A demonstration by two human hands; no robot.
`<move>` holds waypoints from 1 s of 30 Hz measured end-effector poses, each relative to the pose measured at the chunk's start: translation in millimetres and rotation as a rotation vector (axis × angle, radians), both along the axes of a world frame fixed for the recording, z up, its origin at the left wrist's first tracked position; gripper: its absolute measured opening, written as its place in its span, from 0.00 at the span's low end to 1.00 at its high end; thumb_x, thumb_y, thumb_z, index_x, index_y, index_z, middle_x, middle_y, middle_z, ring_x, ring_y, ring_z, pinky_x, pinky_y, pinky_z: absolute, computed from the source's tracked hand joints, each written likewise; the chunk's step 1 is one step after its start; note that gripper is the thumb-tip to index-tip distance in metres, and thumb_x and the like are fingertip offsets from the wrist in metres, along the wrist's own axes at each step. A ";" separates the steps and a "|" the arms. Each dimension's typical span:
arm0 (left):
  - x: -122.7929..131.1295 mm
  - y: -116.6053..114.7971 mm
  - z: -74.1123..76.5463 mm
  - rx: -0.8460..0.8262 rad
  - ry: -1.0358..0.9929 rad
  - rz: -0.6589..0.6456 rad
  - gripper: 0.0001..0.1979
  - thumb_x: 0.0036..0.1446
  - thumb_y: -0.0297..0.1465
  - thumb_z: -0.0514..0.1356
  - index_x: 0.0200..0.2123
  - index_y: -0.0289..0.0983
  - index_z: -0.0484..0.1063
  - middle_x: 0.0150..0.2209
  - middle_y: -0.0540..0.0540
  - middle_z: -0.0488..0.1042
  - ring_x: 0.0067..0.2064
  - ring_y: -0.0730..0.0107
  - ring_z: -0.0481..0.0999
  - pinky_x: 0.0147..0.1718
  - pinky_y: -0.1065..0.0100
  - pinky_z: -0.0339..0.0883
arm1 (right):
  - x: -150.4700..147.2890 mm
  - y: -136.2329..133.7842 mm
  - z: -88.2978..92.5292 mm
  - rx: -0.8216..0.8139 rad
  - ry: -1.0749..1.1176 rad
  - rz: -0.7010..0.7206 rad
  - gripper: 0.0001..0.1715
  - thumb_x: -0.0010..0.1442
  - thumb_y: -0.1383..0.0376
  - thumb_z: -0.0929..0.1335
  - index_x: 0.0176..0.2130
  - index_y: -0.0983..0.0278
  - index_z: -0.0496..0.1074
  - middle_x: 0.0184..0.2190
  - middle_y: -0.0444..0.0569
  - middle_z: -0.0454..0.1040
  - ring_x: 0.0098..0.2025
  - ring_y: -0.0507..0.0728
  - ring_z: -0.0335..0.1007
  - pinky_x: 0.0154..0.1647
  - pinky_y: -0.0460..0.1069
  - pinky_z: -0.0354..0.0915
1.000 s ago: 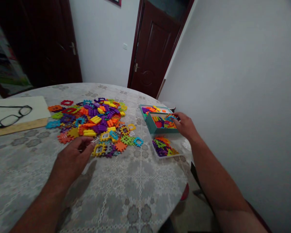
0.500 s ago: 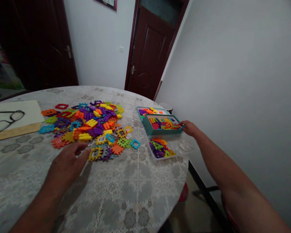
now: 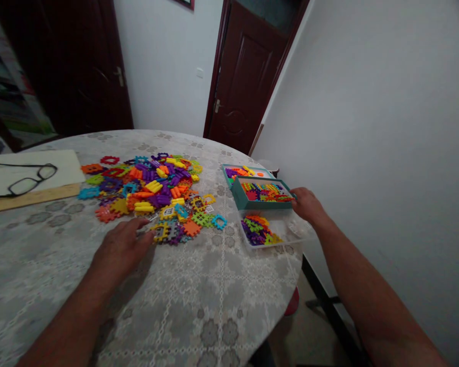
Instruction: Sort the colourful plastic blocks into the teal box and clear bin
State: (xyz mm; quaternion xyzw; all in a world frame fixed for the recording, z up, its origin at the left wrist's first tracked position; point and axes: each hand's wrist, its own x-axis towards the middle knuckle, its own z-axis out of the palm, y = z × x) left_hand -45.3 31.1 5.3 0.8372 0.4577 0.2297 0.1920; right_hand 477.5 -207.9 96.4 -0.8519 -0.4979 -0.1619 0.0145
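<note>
My left hand (image 3: 124,250) hovers low at the near edge of a pile of colourful plastic building pieces (image 3: 162,188). Its fingers are apart, with a yellow square frame piece (image 3: 161,231) just beyond the thumb. At the right end of a teal box (image 3: 260,205), my right hand (image 3: 306,204) has its fingers closed at the rim. Red plastic building pieces (image 3: 285,199) meet its fingertips inside that corner; the fingers partly hide them. Rows of sorted pieces fill the box.
A clear plastic tray (image 3: 263,246) with loose pieces stands before the teal box; a shallow lid (image 3: 266,172) with more pieces lies behind. Eyeglasses (image 3: 25,184) rest on paper at the left. The round table's edge curves past the boxes, near a white wall (image 3: 367,127).
The view has shifted slightly, so the scene sits a little differently. The red pieces at my right hand now lie lower inside the box's corner. My left hand stays by the pile.
</note>
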 end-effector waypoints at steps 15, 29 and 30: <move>20.3 -35.2 9.4 -0.328 -0.220 -0.301 0.13 0.63 0.34 0.61 0.49 0.40 0.79 0.45 0.43 0.83 0.45 0.60 0.81 0.45 0.62 0.71 | -281.9 63.9 -59.9 0.059 0.522 0.739 0.21 0.68 0.67 0.69 0.60 0.60 0.72 0.58 0.57 0.76 0.61 0.65 0.72 0.64 0.63 0.69; 26.4 -41.3 0.3 -0.219 -0.153 -0.344 0.31 0.57 0.33 0.70 0.65 0.45 0.71 0.63 0.40 0.74 0.64 0.48 0.73 0.65 0.49 0.65 | -299.9 86.1 -111.7 0.313 0.650 0.743 0.23 0.66 0.73 0.66 0.58 0.61 0.74 0.54 0.58 0.74 0.58 0.64 0.72 0.61 0.61 0.71; 26.2 -41.0 0.1 -0.216 -0.149 -0.354 0.30 0.57 0.33 0.69 0.63 0.45 0.72 0.63 0.40 0.75 0.64 0.49 0.73 0.64 0.50 0.65 | -299.5 86.5 -111.8 0.318 0.657 0.739 0.23 0.66 0.73 0.66 0.58 0.61 0.74 0.54 0.58 0.74 0.58 0.64 0.72 0.62 0.61 0.71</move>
